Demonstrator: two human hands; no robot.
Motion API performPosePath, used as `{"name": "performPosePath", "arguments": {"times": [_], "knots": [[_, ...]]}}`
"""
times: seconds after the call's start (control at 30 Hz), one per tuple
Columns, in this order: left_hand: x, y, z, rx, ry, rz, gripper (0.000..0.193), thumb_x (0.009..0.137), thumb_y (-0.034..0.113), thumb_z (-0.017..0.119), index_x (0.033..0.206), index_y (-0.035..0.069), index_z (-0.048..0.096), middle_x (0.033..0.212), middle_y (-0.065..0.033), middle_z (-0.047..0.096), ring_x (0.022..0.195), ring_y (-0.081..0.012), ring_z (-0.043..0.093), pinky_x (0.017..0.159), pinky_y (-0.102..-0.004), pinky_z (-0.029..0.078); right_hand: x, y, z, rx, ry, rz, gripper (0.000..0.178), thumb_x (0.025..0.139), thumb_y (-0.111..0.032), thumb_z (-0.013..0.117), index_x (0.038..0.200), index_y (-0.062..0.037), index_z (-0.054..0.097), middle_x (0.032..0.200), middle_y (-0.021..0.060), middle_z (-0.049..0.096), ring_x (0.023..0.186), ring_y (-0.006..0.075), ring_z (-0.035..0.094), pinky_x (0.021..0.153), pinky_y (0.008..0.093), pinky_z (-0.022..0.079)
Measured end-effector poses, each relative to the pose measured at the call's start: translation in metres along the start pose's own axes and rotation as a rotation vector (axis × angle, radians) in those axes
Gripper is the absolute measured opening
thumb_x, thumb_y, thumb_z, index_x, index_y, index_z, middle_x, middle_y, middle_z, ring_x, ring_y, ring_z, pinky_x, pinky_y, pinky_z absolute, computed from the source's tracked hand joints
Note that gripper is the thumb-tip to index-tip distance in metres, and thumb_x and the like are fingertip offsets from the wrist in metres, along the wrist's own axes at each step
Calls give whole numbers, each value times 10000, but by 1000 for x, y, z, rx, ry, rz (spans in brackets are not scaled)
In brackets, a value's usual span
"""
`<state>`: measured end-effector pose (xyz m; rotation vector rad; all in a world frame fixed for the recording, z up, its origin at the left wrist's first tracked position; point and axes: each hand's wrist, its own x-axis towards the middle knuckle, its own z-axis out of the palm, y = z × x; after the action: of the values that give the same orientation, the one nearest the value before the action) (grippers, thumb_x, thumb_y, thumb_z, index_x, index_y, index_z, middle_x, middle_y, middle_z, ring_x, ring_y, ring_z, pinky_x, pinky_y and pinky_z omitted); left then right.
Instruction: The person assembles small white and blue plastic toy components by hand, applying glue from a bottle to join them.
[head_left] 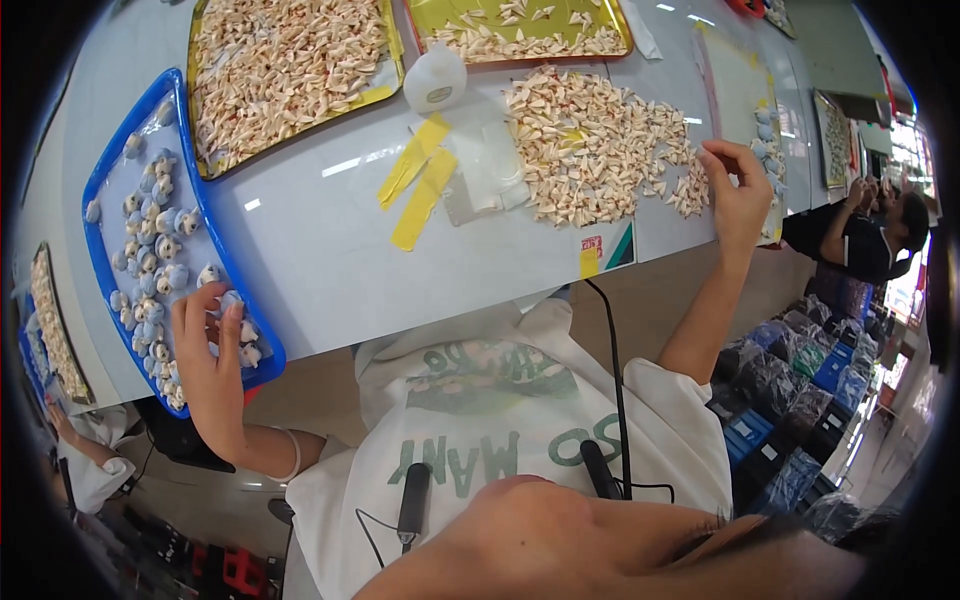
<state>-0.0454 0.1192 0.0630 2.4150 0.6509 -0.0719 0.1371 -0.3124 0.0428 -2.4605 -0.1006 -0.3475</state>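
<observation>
Along the near edge of the white table (330, 270), the left hand (208, 362) curls half-open over small round blue-and-white figures (166, 247) in a blue plastic tray (270, 357); the right hand (742, 200), thumb and forefinger nearly together, meets the right fringe of a pale, pointed-piece heap (575, 150); I cannot tell whether either grips anything; work seems partway, many loose pieces left.

I see the left hand (212, 375) among blue-and-white pieces (166, 247) in a blue tray (207, 205), the right hand (741, 205) beside pale pointed pieces (575, 150).
</observation>
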Motion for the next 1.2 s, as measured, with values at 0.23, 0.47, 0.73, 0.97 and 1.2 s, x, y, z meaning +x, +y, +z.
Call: {"name": "performPosePath", "arguments": {"times": [0.23,0.47,0.73,0.97,1.2], "knots": [[-6,-16,-10,59,-2,-103,196,772,52,600,949,-4,538,935,-78,497,749,-152,471,673,-269,405,-5,10,-7,207,0,-98,110,722,27,646,829,30,620,772,41,601,696,87,527,654,198,424],[-9,-23,-3,-122,450,363,204,738,-27,602,937,-19,558,954,-104,483,787,-192,520,671,-285,439,-14,-3,-14,310,4,107,108,756,10,637,859,38,618,861,59,608,750,88,548,694,180,430],[-16,34,77,-874,-85,492,290,787,131,624,999,-36,519,881,-159,568,803,-210,552,664,-272,450,-19,-13,-10,340,39,70,112,842,-46,556,899,41,598,839,72,609,741,101,561,696,202,442],[-9,73,121,-1304,-468,371,263,858,200,542,991,-26,526,1042,-186,527,864,-202,545,713,-302,457,-22,-24,-12,508,-21,-52,155,864,-41,508,986,53,514,810,114,601,718,127,563,665,218,450],[0,70,129,-1471,-495,261,250,827,102,568,1032,-23,497,1033,-158,518,893,-222,543,734,-318,462,-24,-53,3,519,-84,56,163,870,12,450,1015,70,496,805,120,591,719,141,562,685,225,464]]}}
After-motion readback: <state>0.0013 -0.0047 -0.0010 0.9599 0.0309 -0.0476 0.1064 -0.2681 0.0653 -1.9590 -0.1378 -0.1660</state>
